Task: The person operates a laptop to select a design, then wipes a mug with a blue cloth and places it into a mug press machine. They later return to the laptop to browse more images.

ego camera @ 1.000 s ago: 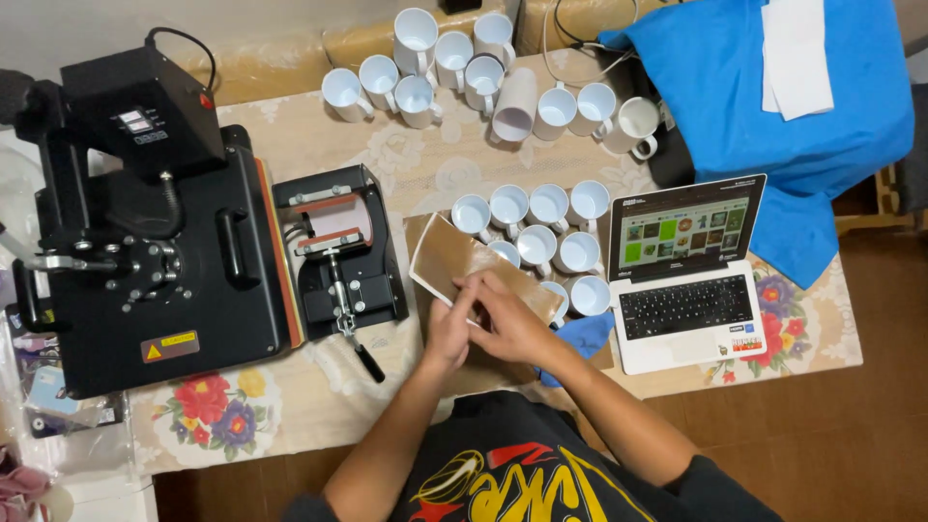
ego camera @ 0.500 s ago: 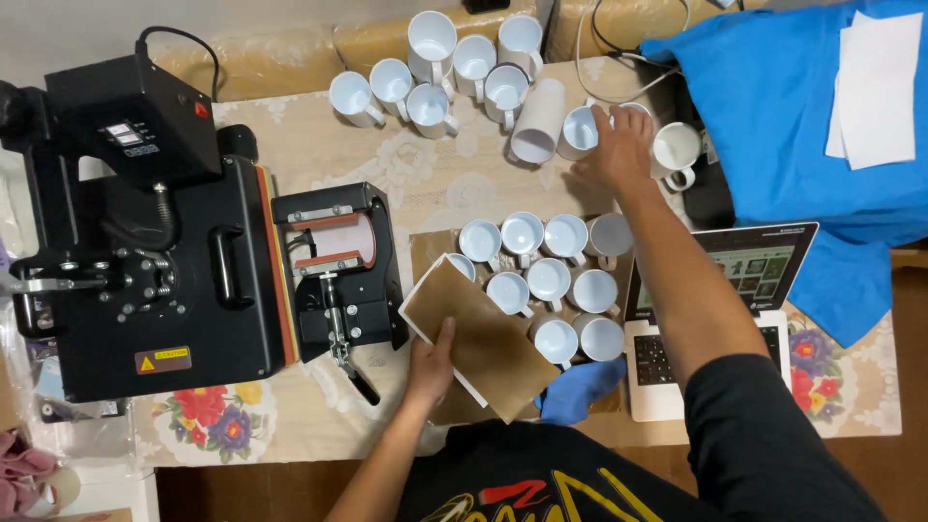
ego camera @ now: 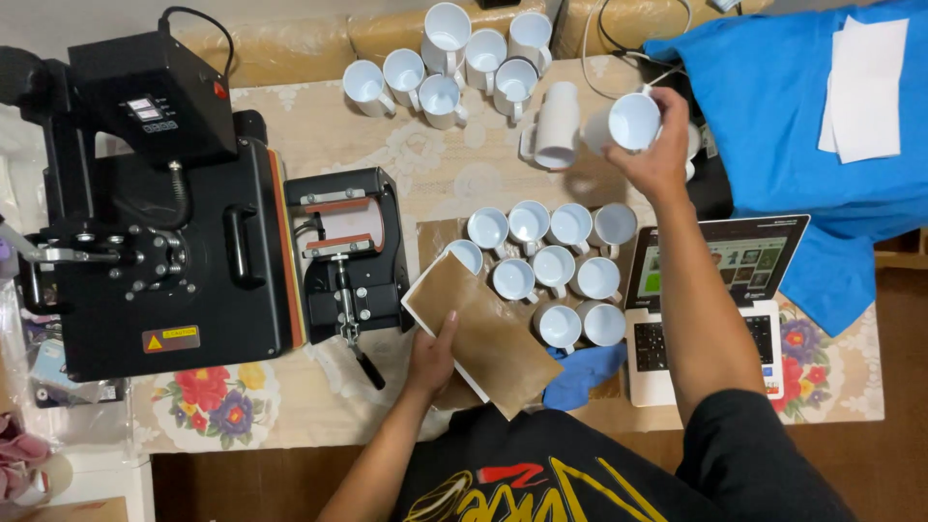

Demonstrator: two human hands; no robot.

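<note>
Near the table's front edge, the left hand rests on a brown sheet — thumb on top, fingers under its left corner, pinching it. The sheet lies tilted, its far corner just beside a cluster of white mugs and its near right edge by a blue glove. The right arm stretches across the open laptop toward the far side, where the right hand is wrapped around a white mug — lifted, mouth facing the camera. Just left of it another mug lies on its side. A black mug press stands left of the sheet.
</note>
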